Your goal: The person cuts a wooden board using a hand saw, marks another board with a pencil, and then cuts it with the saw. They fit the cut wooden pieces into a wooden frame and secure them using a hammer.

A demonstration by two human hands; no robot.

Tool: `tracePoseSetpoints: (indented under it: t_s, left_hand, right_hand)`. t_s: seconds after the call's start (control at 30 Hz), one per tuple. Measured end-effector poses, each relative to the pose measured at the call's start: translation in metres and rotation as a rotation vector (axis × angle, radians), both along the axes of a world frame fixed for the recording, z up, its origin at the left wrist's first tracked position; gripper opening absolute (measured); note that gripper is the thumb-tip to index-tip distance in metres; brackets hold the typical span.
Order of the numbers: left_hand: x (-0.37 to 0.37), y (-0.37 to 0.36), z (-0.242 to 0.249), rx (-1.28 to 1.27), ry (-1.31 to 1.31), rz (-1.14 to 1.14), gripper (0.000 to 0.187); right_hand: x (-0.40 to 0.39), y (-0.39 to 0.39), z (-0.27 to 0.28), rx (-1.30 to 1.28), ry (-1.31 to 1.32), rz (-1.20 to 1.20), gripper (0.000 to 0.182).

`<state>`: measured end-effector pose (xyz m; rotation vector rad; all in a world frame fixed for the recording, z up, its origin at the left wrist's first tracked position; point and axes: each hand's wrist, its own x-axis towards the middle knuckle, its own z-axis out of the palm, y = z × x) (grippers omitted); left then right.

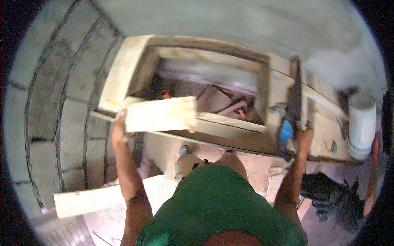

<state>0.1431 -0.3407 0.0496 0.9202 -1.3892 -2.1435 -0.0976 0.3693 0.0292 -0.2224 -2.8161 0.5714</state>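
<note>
My left hand [119,129] is closed around the left end of a short, pale wooden board [160,115], held in front of a large wooden box frame [114,80]. My right hand [304,138] is out to the right, by the wooden worktop, fingers curled. Blur hides what is in it; a narrow pale strip [304,108] rises just above the fingers. Close by on its left is a long, dark, tapering piece [294,96] that looks like a saw blade, with a blue object [286,131] at its lower end.
Inside the frame's opening lie dark offcuts [215,100]. A white plastic pipe [362,125] stands at the right end of the worktop [324,137]. A block wall [61,102] runs along the left. Below are a long pale board [88,201] and a black bag [328,190].
</note>
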Motion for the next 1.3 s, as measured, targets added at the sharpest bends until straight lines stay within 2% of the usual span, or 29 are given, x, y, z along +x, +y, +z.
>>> tracePoseSetpoints:
  t_s: [0.03,0.1,0.17,0.23,0.3,0.33,0.37,0.43,0.47,0.53,0.57,0.63,0.67,0.7,0.77,0.83,0.9,0.97,1.07,1.1,1.17,1.2,1.27,1.3]
  left_hand:
    - [-0.003,-0.01,0.005,0.087,-0.003,-0.041,0.063]
    - [-0.01,-0.038,0.0,0.017,-0.016,-0.167,0.079]
    - [-0.016,-0.068,-0.011,0.025,0.049,-0.349,0.088]
    - [-0.02,-0.103,-0.03,-0.017,0.046,-0.423,0.081]
    - [-0.019,-0.106,0.024,0.058,0.172,-0.579,0.066]
    - [-0.02,-0.113,0.031,0.056,0.149,-0.585,0.049]
    - [-0.021,-0.123,0.027,0.14,0.218,-0.613,0.044]
    - [-0.018,-0.131,0.034,0.088,0.167,-0.574,0.028]
    - [-0.018,-0.144,0.026,0.085,0.172,-0.567,0.028]
    - [-0.023,-0.176,-0.013,-0.357,-0.125,-0.718,0.021]
    - [-0.023,-0.183,-0.025,-0.36,-0.13,-0.715,0.021]
    - [-0.024,-0.186,-0.045,-0.548,-0.29,-0.718,0.018]
    - [-0.024,-0.184,-0.053,-0.628,-0.339,-0.698,0.024]
    - [-0.025,-0.184,-0.058,-0.636,-0.343,-0.704,0.024]
    - [-0.024,-0.182,-0.079,-0.891,-0.388,-0.636,0.026]
    - [-0.025,-0.177,-0.071,-0.901,-0.368,-0.632,0.027]
    - [-0.019,-0.171,-0.054,-1.02,-0.416,-0.437,0.024]
    - [-0.021,-0.191,-0.07,-1.014,-0.464,-0.483,0.023]
    - [-0.019,-0.213,-0.106,-0.925,-0.437,-0.425,0.02]
    - [-0.015,-0.204,-0.094,-0.913,-0.44,-0.431,0.02]
    - [-0.006,-0.183,-0.062,-0.667,-0.224,-0.44,0.019]
    - [-0.01,-0.195,-0.083,-0.619,-0.292,-0.439,0.018]
    - [-0.013,-0.199,-0.068,-0.655,-0.295,-0.466,0.017]
    - [-0.012,-0.201,-0.066,-0.688,-0.313,-0.502,0.016]
  right_hand:
    - [-0.001,-0.036,0.032,-0.09,-0.035,0.082,0.04]
    - [0.016,-0.139,0.1,-0.326,-0.147,0.253,0.043]
    - [0.033,-0.235,0.112,-0.475,-0.114,0.663,0.048]
    - [0.061,-0.342,0.123,-0.174,-0.082,0.941,0.046]
    - [0.086,-0.42,0.125,-0.226,-0.299,1.037,0.05]
    - [0.09,-0.448,0.119,-0.209,-0.356,1.102,0.052]
    - [0.087,-0.463,0.09,-0.101,-0.307,1.209,0.054]
    - [0.099,-0.485,0.058,-0.123,-0.384,1.161,0.054]
    - [0.103,-0.494,0.05,-0.152,-0.461,1.104,0.055]
    - [0.112,-0.507,0.046,-0.046,-0.39,1.108,0.052]
    - [0.116,-0.51,0.043,0.054,-0.323,1.098,0.049]
    - [0.12,-0.513,0.022,0.023,-0.4,1.035,0.047]
    - [0.12,-0.515,0.011,-0.006,-0.467,0.97,0.045]
    - [0.12,-0.519,0.0,-0.017,-0.465,0.966,0.045]
    - [0.123,-0.524,-0.017,-0.073,-0.171,1.017,0.044]
    - [0.122,-0.533,-0.013,-0.111,-0.236,1.002,0.042]
    - [0.122,-0.541,-0.014,-0.15,-0.305,0.992,0.041]
    - [0.119,-0.55,-0.021,-0.137,-0.239,1.061,0.041]
    - [0.115,-0.562,-0.034,-0.126,-0.262,1.033,0.042]
    - [0.116,-0.564,-0.038,-0.14,-0.22,1.048,0.042]
    - [0.122,-0.566,-0.039,-0.064,-0.209,1.028,0.041]
    - [0.123,-0.569,-0.032,-0.018,-0.207,1.026,0.042]
    - [0.12,-0.578,-0.011,0.034,-0.196,1.006,0.042]
    - [0.12,-0.578,0.003,0.092,-0.306,0.982,0.043]
